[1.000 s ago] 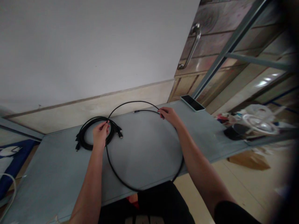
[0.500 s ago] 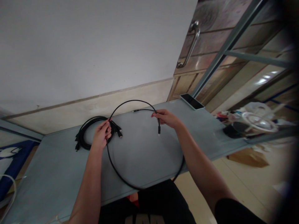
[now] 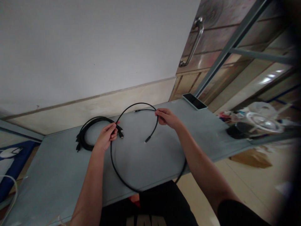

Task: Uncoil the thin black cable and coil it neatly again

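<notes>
**One loop gathered, plug end not yet brought in**

Closest to me, at 6 o'clock, the black cable (image 3: 122, 182) sags in a wide arc off the near edge of the grey table (image 3: 58, 175), dipping toward my lap before it climbs to each hand.

At about 10 o'clock, my left hand (image 3: 107, 136) is closed around the cable where the strands cross, thumb and fingers pinched tight on it. At about 1 o'clock, my right hand (image 3: 166, 117) is pinched on the same cable; from it a short tail drops toward the table, ending in the plug (image 3: 146, 140), which hangs free between my hands. A far arc of the cable runs over the top from one hand to the other.

As I judge it, roughly one big loop is formed and held; the loose tail and the sagging arc are not gathered in yet.

Just beyond my left hand, at 9 o'clock, a coiled bundle of black cables (image 3: 90, 138) lies flat on the table. Farther off, at 2 o'clock, a phone (image 3: 195, 101) rests at the table's far corner, below a door handle (image 3: 194, 42).
</notes>
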Demonstrator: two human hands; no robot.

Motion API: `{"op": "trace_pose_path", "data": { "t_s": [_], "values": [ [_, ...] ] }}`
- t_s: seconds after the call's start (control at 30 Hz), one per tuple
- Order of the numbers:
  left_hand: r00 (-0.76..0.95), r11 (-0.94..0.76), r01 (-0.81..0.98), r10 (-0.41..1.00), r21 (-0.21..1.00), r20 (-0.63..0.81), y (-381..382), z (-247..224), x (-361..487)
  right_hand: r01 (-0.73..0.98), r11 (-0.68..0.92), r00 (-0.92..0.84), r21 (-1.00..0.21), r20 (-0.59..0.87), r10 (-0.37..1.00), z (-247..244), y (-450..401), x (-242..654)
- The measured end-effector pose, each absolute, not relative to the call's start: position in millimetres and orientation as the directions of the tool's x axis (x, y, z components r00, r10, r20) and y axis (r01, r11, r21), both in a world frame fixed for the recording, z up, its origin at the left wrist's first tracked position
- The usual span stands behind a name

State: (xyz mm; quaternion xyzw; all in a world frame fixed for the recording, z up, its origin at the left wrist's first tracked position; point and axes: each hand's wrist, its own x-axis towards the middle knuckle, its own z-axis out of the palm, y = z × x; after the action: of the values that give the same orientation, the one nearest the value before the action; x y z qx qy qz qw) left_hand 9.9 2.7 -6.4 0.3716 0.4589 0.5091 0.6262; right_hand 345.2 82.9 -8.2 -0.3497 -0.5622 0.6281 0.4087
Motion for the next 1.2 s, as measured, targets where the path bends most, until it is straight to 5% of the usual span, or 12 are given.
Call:
{"op": "trace_pose_path", "data": {
  "t_s": [0.2,0.3,0.47,0.63,0.77,0.9,1.07,1.2],
  "values": [
    [0.107,0.224,-0.275,0.974,0.935,-0.201,2,-25,36,-0.362,0.044,-0.331,-0.931,0.173,0.927,-5,82,340],
    [0.151,0.251,-0.233,0.964,0.939,-0.221,-3,-30,53,-0.376,-0.03,-0.461,-0.926,0.158,0.873,-4,77,336],
    [0.176,0.232,-0.29,0.967,0.928,-0.187,-9,-30,71,-0.144,-0.249,-0.828,-0.958,-0.021,0.56,-10,59,319],
    [0.096,0.174,-0.459,0.985,0.871,-0.146,-8,-27,75,0.035,-0.221,-0.901,-0.975,-0.127,0.415,-14,48,298],
    [0.064,0.187,-0.486,0.982,0.853,-0.179,-5,-25,67,-0.091,-0.185,-0.818,-0.979,-0.033,0.575,-9,52,299],
    [0.119,0.254,-0.321,0.967,0.912,-0.227,-5,-26,58,-0.292,-0.2,-0.594,-0.935,0.014,0.804,-4,60,310],
    [0.262,0.287,-0.044,0.928,0.957,-0.267,-12,-28,62,-0.168,-0.231,-0.649,-0.958,-0.069,0.758,-6,56,306],
    [0.237,0.237,0.006,0.944,0.971,-0.232,-15,-22,66,-0.093,-0.199,-0.651,-0.976,-0.091,0.753,-13,52,293]
  ]
}}
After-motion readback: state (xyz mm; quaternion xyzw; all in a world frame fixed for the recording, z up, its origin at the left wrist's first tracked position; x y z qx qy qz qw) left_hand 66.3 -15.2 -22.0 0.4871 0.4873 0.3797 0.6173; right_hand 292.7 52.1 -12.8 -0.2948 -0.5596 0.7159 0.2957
